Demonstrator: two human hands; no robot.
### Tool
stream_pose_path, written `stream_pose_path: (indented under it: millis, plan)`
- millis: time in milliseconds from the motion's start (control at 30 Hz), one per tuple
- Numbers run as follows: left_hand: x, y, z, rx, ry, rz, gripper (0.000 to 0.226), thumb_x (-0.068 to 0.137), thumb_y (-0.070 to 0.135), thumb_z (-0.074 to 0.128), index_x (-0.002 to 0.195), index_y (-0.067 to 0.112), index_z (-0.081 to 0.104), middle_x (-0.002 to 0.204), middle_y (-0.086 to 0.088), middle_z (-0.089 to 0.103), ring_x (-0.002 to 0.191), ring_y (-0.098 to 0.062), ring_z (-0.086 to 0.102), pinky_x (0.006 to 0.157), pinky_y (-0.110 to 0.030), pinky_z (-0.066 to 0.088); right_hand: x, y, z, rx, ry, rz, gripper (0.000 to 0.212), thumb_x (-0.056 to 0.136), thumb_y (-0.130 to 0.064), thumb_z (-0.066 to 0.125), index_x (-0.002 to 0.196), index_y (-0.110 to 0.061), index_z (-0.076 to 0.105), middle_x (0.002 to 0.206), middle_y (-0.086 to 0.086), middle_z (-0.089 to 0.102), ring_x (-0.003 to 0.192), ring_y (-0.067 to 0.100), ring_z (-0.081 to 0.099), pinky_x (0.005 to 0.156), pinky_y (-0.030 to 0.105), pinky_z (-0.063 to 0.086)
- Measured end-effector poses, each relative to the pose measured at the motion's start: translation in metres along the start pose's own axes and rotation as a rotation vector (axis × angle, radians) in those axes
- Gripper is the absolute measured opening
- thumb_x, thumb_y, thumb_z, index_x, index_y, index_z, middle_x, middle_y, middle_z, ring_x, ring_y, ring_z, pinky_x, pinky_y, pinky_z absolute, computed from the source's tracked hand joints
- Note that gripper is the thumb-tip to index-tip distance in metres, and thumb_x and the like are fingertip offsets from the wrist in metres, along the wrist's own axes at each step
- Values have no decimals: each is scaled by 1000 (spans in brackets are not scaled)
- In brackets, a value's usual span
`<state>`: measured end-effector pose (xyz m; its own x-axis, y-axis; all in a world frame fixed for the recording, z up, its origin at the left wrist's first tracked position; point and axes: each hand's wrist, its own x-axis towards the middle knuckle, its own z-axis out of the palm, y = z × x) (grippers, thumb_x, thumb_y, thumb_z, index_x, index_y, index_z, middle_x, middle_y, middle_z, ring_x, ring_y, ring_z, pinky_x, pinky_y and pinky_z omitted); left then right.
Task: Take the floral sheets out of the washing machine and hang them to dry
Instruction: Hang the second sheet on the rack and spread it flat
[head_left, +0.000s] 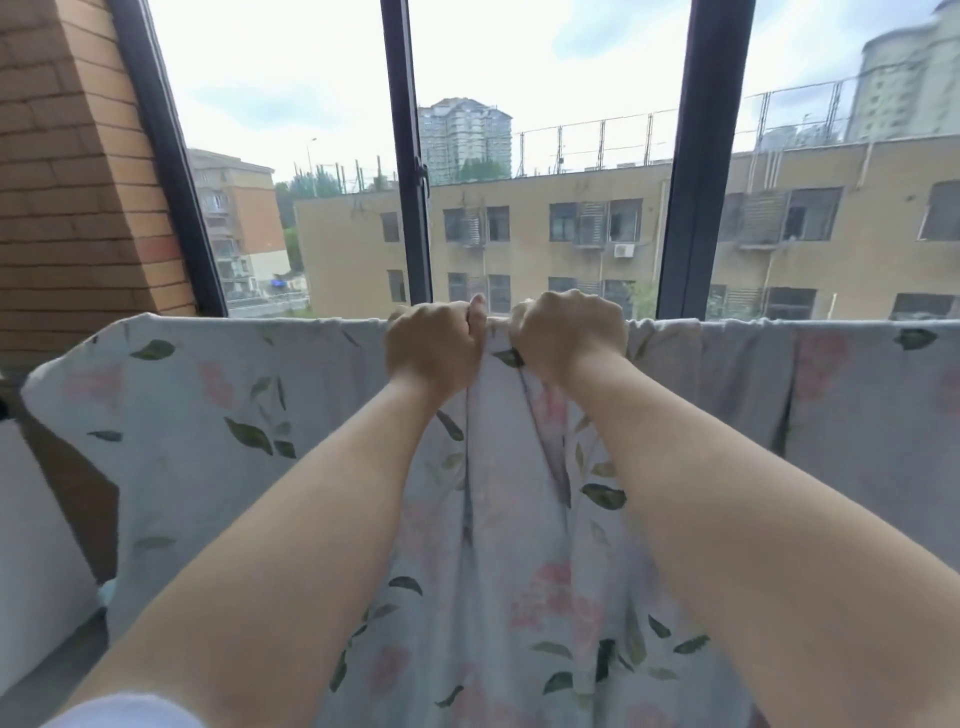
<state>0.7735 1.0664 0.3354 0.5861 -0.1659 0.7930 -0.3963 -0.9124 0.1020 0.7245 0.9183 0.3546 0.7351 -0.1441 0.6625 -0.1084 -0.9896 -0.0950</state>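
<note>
Head view: left hand, right hand both fist-grip bunched floral sheet at top edge. Soft, limp, likely damp-heavy; grab along hem.

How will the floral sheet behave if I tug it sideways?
Likely floppy: the floral sheet hangs in soft folds below the left hand and right hand gripping it. It would probably bunch, not slide flat, since it gathers between them.
</note>
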Motion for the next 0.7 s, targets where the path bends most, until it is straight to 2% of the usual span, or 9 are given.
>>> stream_pose_path:
  millis: [167,267,400,533,700]
  plan:
    - [-1,-13,-1,-29,29,15,59,104,48,24,63,24,58,65,-4,66,58,-26,48,74,-36,32,0,17,-5,-19,-6,-12,37,94,-34,30,60,-23,38,61,-2,39,66,27,50,62,35,35]
    - [-2,-19,-2,-7,43,-7,61,105,46,26,65,20,65,65,-5,67,59,-25,46,76,-37,38,-3,21,-7,-56,-23,-44,34,93,-31,30,60,-24,38,62,-2,41,66,27,51,60,33,34]
    - [-3,-35,-9,-3,18,-28,60,106,43,28,72,16,70,71,-9,70,62,-24,45,83,-39,42,-6,36,-11,-82,-16,-6,36,89,-38,25,62,-22,42,61,-2,39,62,25,47,57,31,31]
    - [-3,-54,-17,23,-1,-35,61,106,42,28,77,12,73,77,-14,71,69,-30,57,84,-40,43,-10,50,-14,-96,-6,3,40,85,-41,19,63,-21,46,62,-1,45,52,17,39,51,28,26]
    - [-3,-58,-19,21,7,-38,59,106,42,28,79,12,72,79,-15,71,75,-34,62,86,-41,43,-15,63,-21,-98,-9,24,42,85,-40,18,61,-20,47,60,0,45,52,16,39,54,30,31]
